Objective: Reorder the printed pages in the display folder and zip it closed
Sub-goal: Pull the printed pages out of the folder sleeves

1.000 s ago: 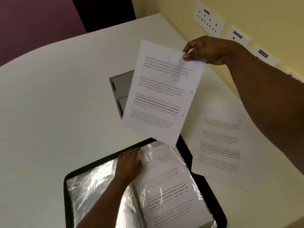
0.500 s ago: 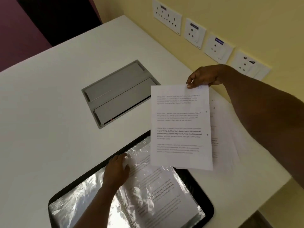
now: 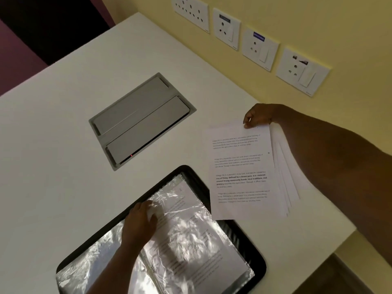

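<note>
**While one hand steadies the folder, the other sets a page down**

While the left hand (image 3: 141, 221) rests with fingers spread on the crinkled plastic sleeve (image 3: 191, 234) of the open black display folder (image 3: 257, 264), which lies flat at the near edge of the white table (image 3: 53, 155), a grey cable hatch (image 3: 141, 122) sits behind it. Further right, the right hand (image 3: 257, 116) pinches the top edge of a printed page (image 3: 240, 172), lying on a fanned stack of pages (image 3: 285, 177) beside the folder.
</note>
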Motion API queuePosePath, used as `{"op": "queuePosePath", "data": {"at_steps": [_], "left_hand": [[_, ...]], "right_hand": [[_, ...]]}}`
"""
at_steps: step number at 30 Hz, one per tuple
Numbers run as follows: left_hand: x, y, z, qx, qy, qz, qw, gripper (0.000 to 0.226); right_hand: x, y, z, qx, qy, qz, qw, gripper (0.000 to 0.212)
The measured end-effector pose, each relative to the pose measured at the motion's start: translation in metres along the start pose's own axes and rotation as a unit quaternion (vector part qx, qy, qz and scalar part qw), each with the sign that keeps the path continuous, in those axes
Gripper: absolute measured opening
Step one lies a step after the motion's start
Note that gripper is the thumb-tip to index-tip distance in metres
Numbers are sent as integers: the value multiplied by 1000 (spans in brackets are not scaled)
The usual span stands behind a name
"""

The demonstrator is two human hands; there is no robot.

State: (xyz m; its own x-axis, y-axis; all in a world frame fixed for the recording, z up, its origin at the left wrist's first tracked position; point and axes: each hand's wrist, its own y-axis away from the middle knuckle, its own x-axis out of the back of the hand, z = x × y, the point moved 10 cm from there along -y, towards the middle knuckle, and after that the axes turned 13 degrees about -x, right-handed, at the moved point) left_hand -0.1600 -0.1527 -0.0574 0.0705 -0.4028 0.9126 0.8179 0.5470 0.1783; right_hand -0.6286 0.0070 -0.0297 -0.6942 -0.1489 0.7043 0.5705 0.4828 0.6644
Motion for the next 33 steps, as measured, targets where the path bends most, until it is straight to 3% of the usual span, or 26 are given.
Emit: {"op": "queuePosePath", "data": {"at_steps": [4, 8, 11, 14, 17, 19, 22, 24, 26, 29, 33], "left_hand": [[-2, -1, -1, 12, -1, -1, 1000, 44], [-2, -1, -1, 7, -1, 7, 1000, 43], [-3, -1, -3, 5, 2, 14, 1000, 42], [0, 0, -2, 10, 21, 35, 999, 39], [10, 5, -3, 20, 58, 73, 995, 25], [18, 8, -1, 17, 101, 104, 989, 16], [36, 21, 5, 25, 185, 170, 968, 12], [45, 32, 4, 46, 221, 200, 954, 10], [47, 44, -2, 65, 247, 212, 943, 14], [51, 60, -12, 77, 260, 231, 935, 15], [59, 74, -18, 79, 251, 243, 934, 22]], "right_hand": [[4, -4, 7, -14, -6, 63, 998, 32], [27, 14, 0, -49, -21, 249, 967, 35], [22, 39, -25, 0, -133, 350, 927, 25], [-9, 72, -70, 93, -184, 361, 909, 18], [-62, 105, -111, 156, -208, 315, 913, 14], [-105, 120, -133, 175, -224, 233, 930, 17], [-175, 140, -159, 156, -129, 91, 975, 56], [-209, 153, -166, 143, -61, 40, 987, 78], [-228, 164, -166, 131, -59, 18, 989, 74], [-251, 176, -165, 120, -56, -40, 990, 50], [-276, 190, -159, 80, -29, -98, 992, 77]]}}
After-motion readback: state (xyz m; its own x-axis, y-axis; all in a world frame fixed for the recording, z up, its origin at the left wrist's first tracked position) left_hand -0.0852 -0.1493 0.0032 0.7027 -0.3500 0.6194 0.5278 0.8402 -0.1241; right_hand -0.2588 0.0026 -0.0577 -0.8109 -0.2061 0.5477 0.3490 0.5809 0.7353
